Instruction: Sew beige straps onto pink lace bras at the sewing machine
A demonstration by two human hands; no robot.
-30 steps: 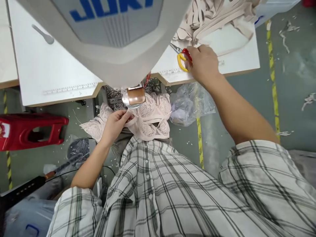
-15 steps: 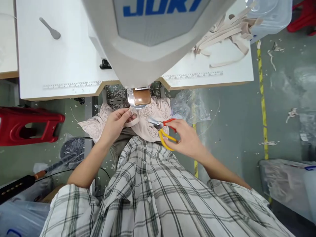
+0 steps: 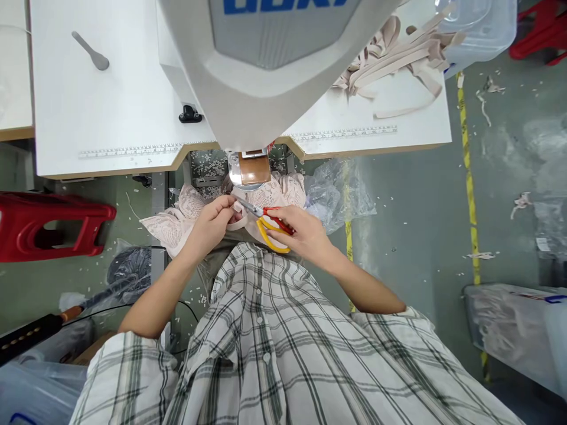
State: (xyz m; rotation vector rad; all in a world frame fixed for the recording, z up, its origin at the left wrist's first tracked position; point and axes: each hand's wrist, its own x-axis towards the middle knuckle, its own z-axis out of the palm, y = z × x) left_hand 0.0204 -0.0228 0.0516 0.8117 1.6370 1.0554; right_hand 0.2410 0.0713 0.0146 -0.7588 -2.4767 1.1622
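Observation:
My left hand [image 3: 215,221] pinches the edge of a pale pink lace bra [image 3: 165,226], just in front of the sewing machine's work plate [image 3: 250,171]. A loop of its pale strap or band hangs below those fingers. In my right hand [image 3: 305,232] is a pair of scissors [image 3: 275,228] with one red and one yellow handle. Their blades point left and reach the fabric at my left fingertips; whether they are cutting it I cannot tell. Part of the bra lies under the plate and over my lap.
The white sewing machine head [image 3: 274,77] overhangs the work from the white table [image 3: 110,106]. Beige strips [image 3: 390,62] lie at the table's right, near a clear bin [image 3: 482,29]. A red stool [image 3: 53,227] stands left; a clear plastic bag [image 3: 339,192] lies right of the bra.
My right hand has moved left with the scissors, bringing the blades to my left fingertips. The scissor handles are closer together. My left hand keeps its pinch and has hardly shifted.

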